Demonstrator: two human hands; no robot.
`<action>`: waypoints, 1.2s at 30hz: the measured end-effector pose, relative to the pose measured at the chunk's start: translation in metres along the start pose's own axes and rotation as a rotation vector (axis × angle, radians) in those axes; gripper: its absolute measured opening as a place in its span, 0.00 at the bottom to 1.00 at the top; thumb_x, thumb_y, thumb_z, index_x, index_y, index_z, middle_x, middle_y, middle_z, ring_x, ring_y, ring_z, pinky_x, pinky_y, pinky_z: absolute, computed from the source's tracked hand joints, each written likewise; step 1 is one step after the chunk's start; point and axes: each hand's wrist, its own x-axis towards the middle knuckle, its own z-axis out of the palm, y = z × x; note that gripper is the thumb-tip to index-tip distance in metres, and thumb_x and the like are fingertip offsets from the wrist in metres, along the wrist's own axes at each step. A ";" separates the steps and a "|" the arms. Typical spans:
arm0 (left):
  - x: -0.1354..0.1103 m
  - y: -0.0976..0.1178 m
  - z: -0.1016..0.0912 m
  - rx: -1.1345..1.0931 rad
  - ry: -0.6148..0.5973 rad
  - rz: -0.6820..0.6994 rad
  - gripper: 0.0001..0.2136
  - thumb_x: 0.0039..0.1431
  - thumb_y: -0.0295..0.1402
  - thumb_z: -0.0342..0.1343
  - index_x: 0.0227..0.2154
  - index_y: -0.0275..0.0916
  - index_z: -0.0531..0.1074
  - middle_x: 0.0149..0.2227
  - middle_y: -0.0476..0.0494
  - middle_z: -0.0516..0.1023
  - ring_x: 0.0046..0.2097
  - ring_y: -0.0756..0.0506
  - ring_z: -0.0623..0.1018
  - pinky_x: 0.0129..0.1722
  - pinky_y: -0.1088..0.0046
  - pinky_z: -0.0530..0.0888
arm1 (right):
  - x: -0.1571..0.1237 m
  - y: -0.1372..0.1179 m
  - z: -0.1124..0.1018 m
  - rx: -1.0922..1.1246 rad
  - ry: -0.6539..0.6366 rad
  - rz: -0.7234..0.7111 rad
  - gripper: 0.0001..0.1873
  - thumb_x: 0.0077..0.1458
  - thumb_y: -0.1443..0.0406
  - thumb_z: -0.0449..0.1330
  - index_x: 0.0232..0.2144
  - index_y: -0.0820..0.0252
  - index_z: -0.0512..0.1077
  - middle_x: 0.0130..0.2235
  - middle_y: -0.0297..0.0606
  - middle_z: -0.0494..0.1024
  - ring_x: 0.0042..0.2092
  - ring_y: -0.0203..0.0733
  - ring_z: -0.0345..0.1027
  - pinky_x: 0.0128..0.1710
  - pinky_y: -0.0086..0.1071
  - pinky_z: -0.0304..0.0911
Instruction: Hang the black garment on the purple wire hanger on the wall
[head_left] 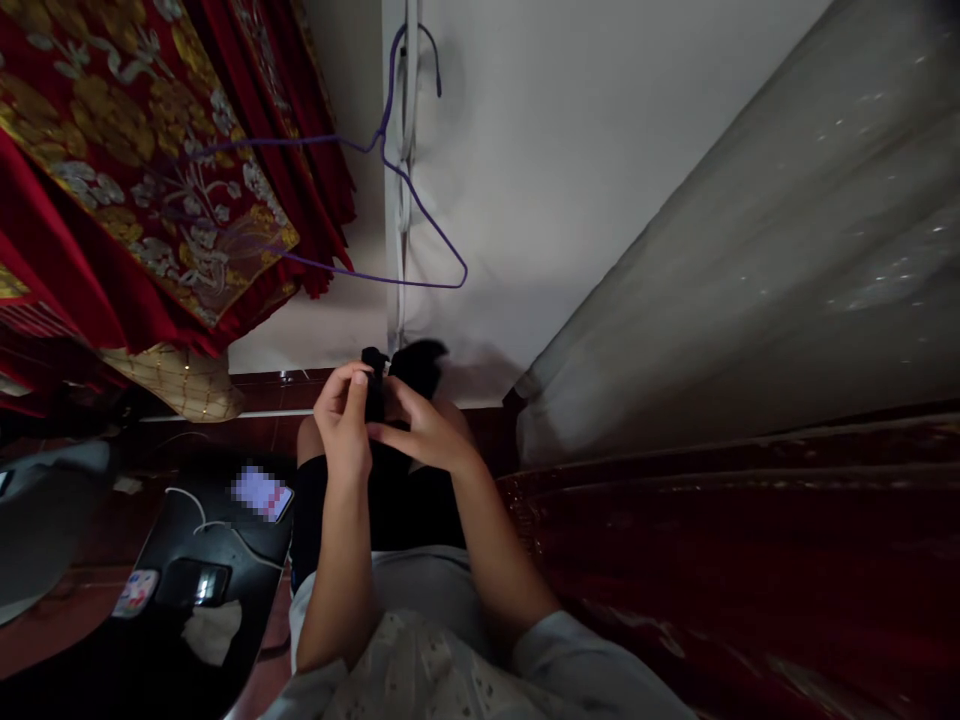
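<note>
We find 2 bare hands together above the lap, at the black item (420, 368), which sits between and just beyond the fingers, in front of the pale wall (570, 180). The left hand (343, 415) has its grip clamped on the item's near part, thumb against forefinger. The right hand (418, 428) meets the same part from the other side, thumb and fingers spread; we cannot tell whether its grip is closed on it.

Above, we note 1 purple hanger (424, 285) at a white upright strip (409, 110), beside red embroidered garments (112, 110). To the left, a black worktop (161, 540) carries 1 lit phone (262, 492), a white cable (244, 545), 1 dark device (196, 583) and a crumpled white tissue (213, 632).
</note>
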 end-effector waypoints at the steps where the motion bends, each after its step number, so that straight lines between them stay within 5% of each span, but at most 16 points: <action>1: -0.001 0.001 0.001 0.084 -0.008 0.067 0.10 0.64 0.42 0.63 0.36 0.40 0.79 0.39 0.44 0.78 0.44 0.46 0.78 0.49 0.71 0.73 | 0.000 -0.002 0.003 -0.041 0.007 -0.005 0.19 0.55 0.61 0.63 0.49 0.55 0.70 0.47 0.40 0.77 0.47 0.44 0.71 0.48 0.36 0.68; 4: 0.004 -0.001 -0.003 0.225 -0.072 0.182 0.15 0.67 0.48 0.57 0.43 0.42 0.78 0.48 0.41 0.77 0.55 0.42 0.75 0.59 0.65 0.70 | 0.001 -0.014 0.000 -0.137 0.067 0.007 0.05 0.54 0.64 0.55 0.30 0.58 0.70 0.31 0.34 0.73 0.34 0.39 0.66 0.36 0.32 0.65; 8: 0.016 -0.018 -0.027 0.261 -0.445 -0.040 0.33 0.68 0.63 0.32 0.56 0.48 0.70 0.54 0.38 0.76 0.58 0.40 0.75 0.58 0.58 0.71 | 0.021 -0.049 -0.032 -0.294 0.081 -0.039 0.16 0.49 0.61 0.54 0.16 0.57 0.53 0.19 0.29 0.56 0.24 0.32 0.51 0.24 0.29 0.51; 12: 0.029 -0.026 -0.064 0.639 -0.829 -0.203 0.31 0.66 0.63 0.43 0.32 0.40 0.77 0.34 0.38 0.81 0.39 0.37 0.80 0.45 0.61 0.75 | 0.074 -0.067 -0.081 -0.462 0.258 -0.351 0.04 0.47 0.65 0.55 0.23 0.59 0.68 0.27 0.33 0.71 0.32 0.38 0.66 0.36 0.32 0.65; 16: 0.059 -0.011 -0.097 1.091 -0.854 -0.121 0.23 0.68 0.53 0.49 0.32 0.39 0.78 0.32 0.40 0.80 0.36 0.39 0.79 0.41 0.66 0.71 | 0.131 -0.040 -0.124 -0.526 0.377 -0.254 0.17 0.50 0.69 0.55 0.43 0.54 0.73 0.47 0.38 0.78 0.48 0.44 0.71 0.55 0.39 0.65; 19: 0.085 0.002 -0.113 1.149 -0.743 -0.031 0.15 0.64 0.46 0.57 0.31 0.42 0.79 0.30 0.41 0.79 0.34 0.40 0.78 0.39 0.69 0.68 | 0.142 -0.016 -0.142 -0.540 0.456 -0.102 0.08 0.51 0.70 0.52 0.31 0.56 0.70 0.36 0.37 0.76 0.42 0.44 0.69 0.51 0.38 0.65; 21: 0.100 0.009 -0.119 1.103 -0.696 -0.030 0.11 0.61 0.42 0.61 0.27 0.43 0.78 0.26 0.43 0.77 0.29 0.41 0.74 0.36 0.70 0.65 | 0.132 -0.013 -0.149 -0.582 0.529 -0.125 0.07 0.50 0.69 0.52 0.21 0.56 0.63 0.25 0.33 0.64 0.33 0.40 0.62 0.40 0.34 0.63; 25: 0.126 0.033 -0.109 0.983 -0.711 -0.055 0.09 0.57 0.33 0.63 0.22 0.43 0.76 0.22 0.46 0.73 0.24 0.44 0.68 0.34 0.70 0.62 | 0.103 -0.038 -0.162 -0.680 0.587 -0.230 0.16 0.47 0.65 0.56 0.15 0.57 0.53 0.20 0.29 0.49 0.26 0.33 0.46 0.27 0.31 0.48; 30: 0.148 0.070 -0.061 0.922 -0.763 0.201 0.10 0.60 0.28 0.61 0.22 0.39 0.74 0.26 0.46 0.71 0.29 0.45 0.68 0.39 0.69 0.64 | 0.087 -0.066 -0.169 -0.701 0.626 -0.202 0.18 0.46 0.63 0.57 0.14 0.57 0.51 0.19 0.29 0.47 0.24 0.30 0.43 0.24 0.30 0.40; 33: 0.156 0.069 -0.041 0.927 -0.801 0.251 0.12 0.60 0.29 0.61 0.20 0.39 0.72 0.25 0.46 0.70 0.28 0.45 0.68 0.39 0.69 0.65 | 0.083 -0.067 -0.165 -0.690 0.609 -0.213 0.18 0.47 0.64 0.57 0.14 0.57 0.52 0.19 0.29 0.48 0.25 0.30 0.44 0.24 0.30 0.41; 36: 0.168 0.049 -0.043 0.974 -0.839 0.117 0.13 0.56 0.30 0.63 0.17 0.39 0.72 0.22 0.46 0.70 0.26 0.46 0.66 0.35 0.69 0.64 | 0.079 -0.064 -0.162 -0.679 0.589 -0.223 0.16 0.49 0.66 0.58 0.15 0.58 0.57 0.20 0.29 0.49 0.25 0.31 0.45 0.25 0.30 0.42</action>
